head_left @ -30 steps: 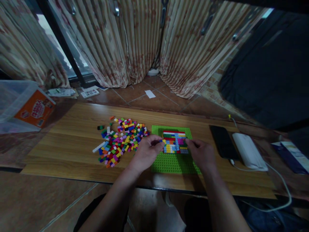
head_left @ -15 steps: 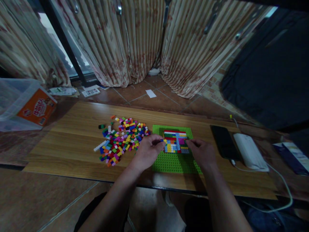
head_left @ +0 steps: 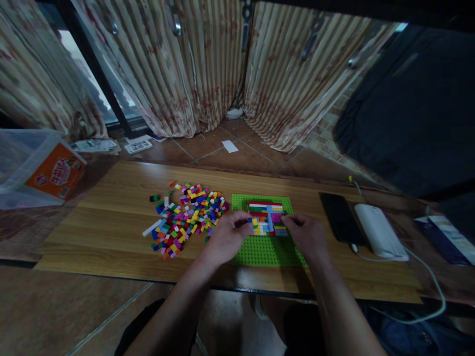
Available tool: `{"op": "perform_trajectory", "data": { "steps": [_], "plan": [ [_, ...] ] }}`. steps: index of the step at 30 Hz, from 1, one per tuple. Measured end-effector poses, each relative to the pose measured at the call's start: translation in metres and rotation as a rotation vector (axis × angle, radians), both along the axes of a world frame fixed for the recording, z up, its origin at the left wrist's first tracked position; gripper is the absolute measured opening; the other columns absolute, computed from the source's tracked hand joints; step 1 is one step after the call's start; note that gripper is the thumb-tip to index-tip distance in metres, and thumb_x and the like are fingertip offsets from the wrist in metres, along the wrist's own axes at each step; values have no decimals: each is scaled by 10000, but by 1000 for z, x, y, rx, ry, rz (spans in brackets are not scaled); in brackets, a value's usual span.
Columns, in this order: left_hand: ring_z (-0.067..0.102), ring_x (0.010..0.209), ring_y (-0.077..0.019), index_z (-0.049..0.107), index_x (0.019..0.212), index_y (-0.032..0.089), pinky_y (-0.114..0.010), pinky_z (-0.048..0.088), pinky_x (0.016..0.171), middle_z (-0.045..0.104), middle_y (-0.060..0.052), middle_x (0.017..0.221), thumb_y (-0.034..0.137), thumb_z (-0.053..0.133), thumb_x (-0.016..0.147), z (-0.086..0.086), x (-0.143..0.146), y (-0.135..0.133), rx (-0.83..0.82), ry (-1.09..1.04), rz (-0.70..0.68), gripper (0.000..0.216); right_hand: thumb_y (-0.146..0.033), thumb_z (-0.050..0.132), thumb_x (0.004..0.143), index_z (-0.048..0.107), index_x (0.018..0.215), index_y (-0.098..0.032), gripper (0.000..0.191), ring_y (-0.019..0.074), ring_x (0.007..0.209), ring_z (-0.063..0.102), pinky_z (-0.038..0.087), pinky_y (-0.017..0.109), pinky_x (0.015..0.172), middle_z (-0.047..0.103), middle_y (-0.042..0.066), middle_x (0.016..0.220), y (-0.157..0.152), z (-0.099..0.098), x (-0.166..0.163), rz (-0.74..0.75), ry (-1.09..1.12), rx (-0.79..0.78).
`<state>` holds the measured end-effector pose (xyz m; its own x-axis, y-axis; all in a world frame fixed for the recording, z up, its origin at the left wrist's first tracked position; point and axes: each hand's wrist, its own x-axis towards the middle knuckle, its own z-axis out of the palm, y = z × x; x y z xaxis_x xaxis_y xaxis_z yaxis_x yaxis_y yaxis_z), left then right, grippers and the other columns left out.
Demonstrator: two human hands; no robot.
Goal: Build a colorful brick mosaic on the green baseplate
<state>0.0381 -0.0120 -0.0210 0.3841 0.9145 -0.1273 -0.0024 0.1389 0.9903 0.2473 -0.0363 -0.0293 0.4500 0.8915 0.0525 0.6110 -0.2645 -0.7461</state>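
A green baseplate [head_left: 265, 249] lies on the wooden table [head_left: 111, 217], with a block of many-coloured small bricks [head_left: 266, 217] built on its far half. My left hand [head_left: 227, 236] rests at the block's left edge, fingers curled in a pinch on a small blue piece. My right hand [head_left: 305, 235] sits at the block's right edge, fingertips pressed together against the bricks. A loose pile of coloured bricks [head_left: 185, 215] spreads left of the baseplate.
A black phone [head_left: 339, 217] and a white power bank [head_left: 378, 231] with a cable lie at the right. A clear plastic box with an orange packet [head_left: 55, 170] stands at the far left. Striped curtains [head_left: 208, 64] hang behind, over a tiled floor.
Both hands stay at the two sides of the brick block with only small finger shifts. The view has tilted slightly.
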Motion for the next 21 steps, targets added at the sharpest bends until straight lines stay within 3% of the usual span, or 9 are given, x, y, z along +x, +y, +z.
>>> {"op": "perform_trajectory", "data": {
  "steps": [5, 9, 12, 17, 21],
  "plan": [
    [562, 686, -135, 653, 826, 166, -259, 444, 653, 633, -5, 734, 212, 614, 787, -3, 1, 0, 0, -12, -2, 72, -527, 583, 819, 743, 755, -153, 411, 209, 617, 619, 407, 299, 574, 708, 66, 663, -8, 10, -10, -17, 20, 111],
    [565, 716, -138, 657, 861, 163, -263, 453, 672, 640, -13, 782, 227, 642, 770, -4, 2, -1, -4, -26, -18, 111, -489, 630, 813, 723, 784, -175, 329, 170, 667, 606, 445, 273, 633, 697, 23, 719, -10, 16, -34, 231, 349, 147],
    [577, 752, -143, 638, 887, 168, -273, 468, 713, 640, -14, 810, 221, 661, 756, -3, 3, -1, 12, -61, -26, 142, -467, 632, 826, 718, 804, -186, 294, 142, 637, 571, 427, 255, 611, 679, 6, 713, -10, 18, -47, 328, 419, 110],
    [582, 766, -140, 614, 850, 168, -271, 469, 731, 633, -6, 798, 196, 660, 758, 1, 3, -2, 58, -84, -52, 106, -455, 662, 805, 696, 730, -184, 283, 129, 622, 533, 416, 252, 613, 646, -4, 671, -11, 18, -51, 372, 439, 88],
    [555, 718, -134, 626, 791, 167, -257, 440, 677, 614, -2, 754, 252, 630, 808, 1, 2, -4, 110, 16, -79, 87, -431, 691, 784, 700, 706, -187, 256, 126, 627, 531, 415, 256, 627, 642, -8, 657, -12, 17, -51, 358, 522, 117]
  ]
}}
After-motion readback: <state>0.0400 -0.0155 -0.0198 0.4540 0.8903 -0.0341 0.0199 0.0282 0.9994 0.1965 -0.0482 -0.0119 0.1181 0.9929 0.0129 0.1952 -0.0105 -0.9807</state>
